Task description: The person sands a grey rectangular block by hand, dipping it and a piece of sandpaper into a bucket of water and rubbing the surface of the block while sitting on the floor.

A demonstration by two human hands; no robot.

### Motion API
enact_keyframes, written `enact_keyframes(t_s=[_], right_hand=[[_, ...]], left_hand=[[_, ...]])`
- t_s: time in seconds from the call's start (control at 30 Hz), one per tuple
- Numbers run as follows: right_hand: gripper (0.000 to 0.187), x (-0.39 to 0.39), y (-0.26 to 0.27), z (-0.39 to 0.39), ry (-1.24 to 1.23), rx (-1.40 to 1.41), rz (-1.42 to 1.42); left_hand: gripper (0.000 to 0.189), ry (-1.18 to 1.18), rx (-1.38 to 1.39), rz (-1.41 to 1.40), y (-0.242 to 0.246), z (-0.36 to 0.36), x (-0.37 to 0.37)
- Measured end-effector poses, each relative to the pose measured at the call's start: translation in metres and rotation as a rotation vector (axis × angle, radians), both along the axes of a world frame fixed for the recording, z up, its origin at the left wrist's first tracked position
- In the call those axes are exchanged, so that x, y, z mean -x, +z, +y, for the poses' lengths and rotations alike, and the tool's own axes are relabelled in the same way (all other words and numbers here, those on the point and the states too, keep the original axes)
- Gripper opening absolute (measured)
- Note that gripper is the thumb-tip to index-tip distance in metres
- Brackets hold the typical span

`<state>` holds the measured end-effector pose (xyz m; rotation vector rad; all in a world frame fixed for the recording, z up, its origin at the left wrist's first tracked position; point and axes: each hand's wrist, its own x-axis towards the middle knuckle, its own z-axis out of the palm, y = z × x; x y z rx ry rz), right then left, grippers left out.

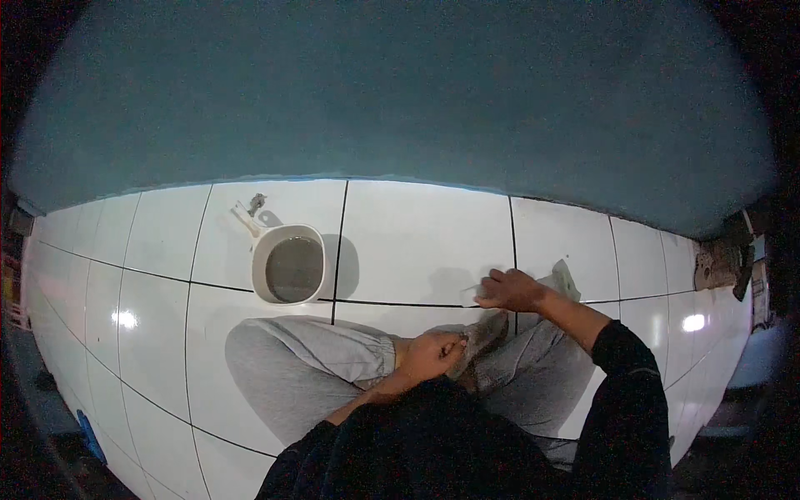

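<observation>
I sit cross-legged on the floor in grey trousers (300, 362). Over my lap, my left hand (437, 355) has its fingers curled, against a grey-brown item (485, 337). The picture does not settle whether that is a shoe, a cloth or a covered foot, nor whether the hand grips it. My right hand (509, 290) is low over the tiles with bent fingers. Something thin and pale shows faintly by its fingertips, too blurred to name. Beyond the right wrist lies a pale greenish piece (565, 281), partly hidden by the forearm.
A white plastic dipper (257, 275) with cloudy grey water (294, 269) stands ahead to the left, its handle towards the wall. A small grey lump (257, 201) lies by that handle. A blue-grey wall (400, 94) borders the white tiled floor (425, 237). Brown clutter (715, 269) sits far right.
</observation>
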<state>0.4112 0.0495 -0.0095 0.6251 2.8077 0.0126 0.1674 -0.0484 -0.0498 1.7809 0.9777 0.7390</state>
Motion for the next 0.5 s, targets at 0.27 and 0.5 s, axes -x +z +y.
enact_keyframes(t_s=[0.27, 0.5], right_hand=[[0.036, -0.007, 0.007, -0.003, 0.052, 0.009, -0.057], [0.032, 0.009, -0.007, -0.009, 0.021, -0.048, 0.116]], left_hand=[[0.026, 0.002, -0.038, -0.002, 0.002, 0.001, -0.003], [0.025, 0.059, -0.058, -0.060, 0.004, 0.000, -0.002]])
